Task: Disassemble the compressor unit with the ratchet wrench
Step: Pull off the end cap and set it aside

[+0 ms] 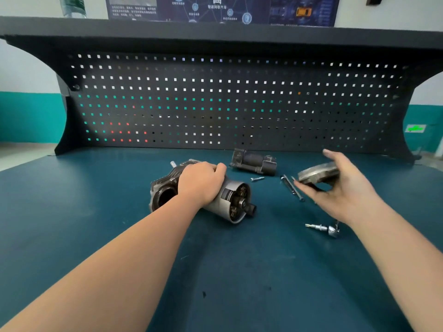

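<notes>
Lying on its side mid-bench, the compressor unit (230,200) points its long axis toward the near right, left hand (201,182) clamped over its body. Right hand (340,188) grips a removed cover plate (318,173); the ratchet wrench (323,229) sits just below that wrist, so it's nearer.

A dark pegboard (215,99) backs the teal workbench (96,200), white-and-teal wall (28,92) behind.
</notes>
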`<action>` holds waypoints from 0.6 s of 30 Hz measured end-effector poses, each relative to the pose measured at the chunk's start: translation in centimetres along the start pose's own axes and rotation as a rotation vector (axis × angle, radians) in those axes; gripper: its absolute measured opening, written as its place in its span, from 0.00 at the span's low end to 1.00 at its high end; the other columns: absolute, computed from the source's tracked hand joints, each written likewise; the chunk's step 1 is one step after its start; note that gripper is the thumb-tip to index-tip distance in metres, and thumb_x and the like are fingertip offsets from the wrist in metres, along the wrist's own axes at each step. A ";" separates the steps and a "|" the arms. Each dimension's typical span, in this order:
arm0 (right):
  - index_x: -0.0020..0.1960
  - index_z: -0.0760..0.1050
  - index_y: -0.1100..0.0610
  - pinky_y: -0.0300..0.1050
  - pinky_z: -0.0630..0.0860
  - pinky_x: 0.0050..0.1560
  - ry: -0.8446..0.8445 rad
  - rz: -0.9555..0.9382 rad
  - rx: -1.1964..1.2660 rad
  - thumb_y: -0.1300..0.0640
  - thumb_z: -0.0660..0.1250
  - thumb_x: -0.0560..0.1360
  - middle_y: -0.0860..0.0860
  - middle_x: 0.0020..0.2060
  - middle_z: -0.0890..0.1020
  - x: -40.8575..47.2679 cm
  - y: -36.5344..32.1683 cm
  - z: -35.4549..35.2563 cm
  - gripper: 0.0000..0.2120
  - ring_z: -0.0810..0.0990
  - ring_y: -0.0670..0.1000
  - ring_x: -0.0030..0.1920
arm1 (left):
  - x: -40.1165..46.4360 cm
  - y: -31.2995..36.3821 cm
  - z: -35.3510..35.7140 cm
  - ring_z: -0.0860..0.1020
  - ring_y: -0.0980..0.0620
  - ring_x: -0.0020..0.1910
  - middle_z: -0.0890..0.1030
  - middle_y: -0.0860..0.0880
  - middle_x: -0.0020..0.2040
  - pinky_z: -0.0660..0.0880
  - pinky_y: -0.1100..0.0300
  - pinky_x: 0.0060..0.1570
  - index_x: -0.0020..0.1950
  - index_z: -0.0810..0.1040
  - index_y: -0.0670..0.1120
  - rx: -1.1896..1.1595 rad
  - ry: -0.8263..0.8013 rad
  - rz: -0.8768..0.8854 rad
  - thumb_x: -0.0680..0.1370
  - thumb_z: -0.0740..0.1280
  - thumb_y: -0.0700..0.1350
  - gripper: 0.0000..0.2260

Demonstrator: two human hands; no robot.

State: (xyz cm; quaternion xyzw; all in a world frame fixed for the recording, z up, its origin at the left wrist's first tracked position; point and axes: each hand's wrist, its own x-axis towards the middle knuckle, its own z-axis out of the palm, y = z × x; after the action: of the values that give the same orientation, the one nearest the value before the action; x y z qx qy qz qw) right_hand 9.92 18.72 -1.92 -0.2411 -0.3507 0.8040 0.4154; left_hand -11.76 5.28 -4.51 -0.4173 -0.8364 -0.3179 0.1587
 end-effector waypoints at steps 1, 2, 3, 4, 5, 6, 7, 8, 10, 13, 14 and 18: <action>0.48 0.72 0.59 0.63 0.79 0.50 0.027 0.014 0.022 0.54 0.74 0.70 0.58 0.50 0.76 0.5 -0.3 -0.1 0.14 0.78 0.62 0.51 | -0.3 0.1 -0.2 0.76 0.44 0.38 0.79 0.44 0.36 0.70 0.54 0.39 0.38 0.77 0.41 0.047 0.019 0.008 0.79 0.52 0.49 0.20; 0.51 0.72 0.60 0.62 0.80 0.47 0.057 0.040 0.001 0.54 0.72 0.71 0.60 0.52 0.76 0.9 -0.5 -0.1 0.14 0.78 0.63 0.51 | -0.7 0.3 -0.2 0.76 0.43 0.38 0.78 0.44 0.35 0.70 0.53 0.40 0.35 0.73 0.42 0.102 0.045 0.031 0.79 0.52 0.48 0.18; 0.51 0.72 0.61 0.60 0.81 0.42 0.072 0.073 -0.040 0.56 0.70 0.74 0.62 0.51 0.77 1.4 -0.4 0.2 0.11 0.79 0.64 0.50 | -1.1 0.5 -0.3 0.76 0.41 0.38 0.77 0.43 0.34 0.69 0.53 0.40 0.33 0.69 0.43 0.154 0.077 0.062 0.79 0.52 0.45 0.17; 0.50 0.72 0.63 0.58 0.82 0.37 0.090 0.101 -0.113 0.59 0.66 0.76 0.64 0.48 0.79 2.0 -0.1 0.7 0.07 0.81 0.64 0.47 | -1.6 0.8 -0.3 0.76 0.40 0.38 0.78 0.42 0.34 0.67 0.53 0.40 0.32 0.66 0.43 0.199 0.109 0.081 0.79 0.52 0.44 0.16; 0.48 0.73 0.64 0.53 0.81 0.30 0.117 0.122 -0.216 0.62 0.62 0.78 0.64 0.44 0.81 2.5 0.4 1.4 0.05 0.83 0.63 0.42 | -2.1 1.1 -0.2 0.75 0.41 0.38 0.79 0.42 0.34 0.64 0.54 0.40 0.32 0.65 0.44 0.233 0.136 0.080 0.79 0.51 0.43 0.16; 0.45 0.74 0.64 0.47 0.79 0.25 0.145 0.134 -0.344 0.64 0.57 0.78 0.63 0.38 0.82 3.2 1.0 2.1 0.08 0.83 0.61 0.35 | -2.7 1.4 -0.2 0.73 0.42 0.37 0.79 0.43 0.35 0.62 0.54 0.41 0.32 0.66 0.45 0.255 0.156 0.066 0.79 0.50 0.43 0.16; 0.43 0.75 0.63 0.41 0.75 0.20 0.172 0.133 -0.477 0.65 0.53 0.78 0.61 0.32 0.83 4.0 1.6 3.0 0.13 0.83 0.58 0.28 | -3.1 1.7 -0.2 0.70 0.44 0.36 0.79 0.45 0.33 0.61 0.53 0.42 0.32 0.66 0.45 0.269 0.168 0.044 0.79 0.49 0.44 0.16; 0.43 0.77 0.62 0.35 0.70 0.17 0.194 0.129 -0.610 0.65 0.50 0.77 0.59 0.30 0.83 4.8 2.3 3.8 0.17 0.80 0.55 0.23 | -3.4 1.9 -0.3 0.69 0.45 0.36 0.76 0.47 0.30 0.61 0.53 0.43 0.30 0.66 0.46 0.267 0.176 0.014 0.78 0.49 0.46 0.18; 0.47 0.80 0.61 0.31 0.64 0.15 0.212 0.160 -0.801 0.64 0.49 0.77 0.60 0.37 0.84 6.2 3.4 5.1 0.20 0.77 0.53 0.17 | -3.7 2.0 -0.4 0.68 0.48 0.36 0.68 0.51 0.25 0.62 0.54 0.45 0.26 0.65 0.47 0.235 0.172 -0.032 0.77 0.49 0.49 0.21; 0.53 0.77 0.64 0.42 0.72 0.14 0.269 0.221 -0.839 0.66 0.56 0.77 0.61 0.50 0.82 8.6 4.6 5.8 0.11 0.78 0.57 0.27 | -3.9 2.1 -0.7 0.67 0.49 0.35 0.65 0.53 0.25 0.63 0.54 0.47 0.24 0.65 0.48 0.185 0.170 -0.045 0.76 0.51 0.51 0.21; 0.52 0.75 0.63 0.47 0.76 0.18 0.265 0.223 -0.823 0.66 0.58 0.77 0.61 0.51 0.80 8.9 4.8 6.0 0.08 0.78 0.57 0.33 | -3.9 2.1 -0.7 0.67 0.49 0.34 0.66 0.53 0.25 0.64 0.54 0.47 0.24 0.65 0.48 0.167 0.168 -0.046 0.76 0.51 0.51 0.21; 0.44 0.67 0.57 0.40 0.80 0.28 0.129 0.058 -0.962 0.64 0.54 0.80 0.57 0.52 0.71 9.9 5.5 6.1 0.08 0.76 0.53 0.42 | -3.8 2.2 -0.6 0.66 0.50 0.33 0.66 0.53 0.25 0.65 0.53 0.47 0.24 0.64 0.48 0.134 0.171 -0.062 0.76 0.50 0.51 0.21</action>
State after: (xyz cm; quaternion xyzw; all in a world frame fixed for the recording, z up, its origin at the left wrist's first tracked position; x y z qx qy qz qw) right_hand -2.32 22.56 -3.20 -0.4646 -0.6494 0.5453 0.2549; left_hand -7.74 3.59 -5.19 -0.3511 -0.8517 -0.3005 0.2472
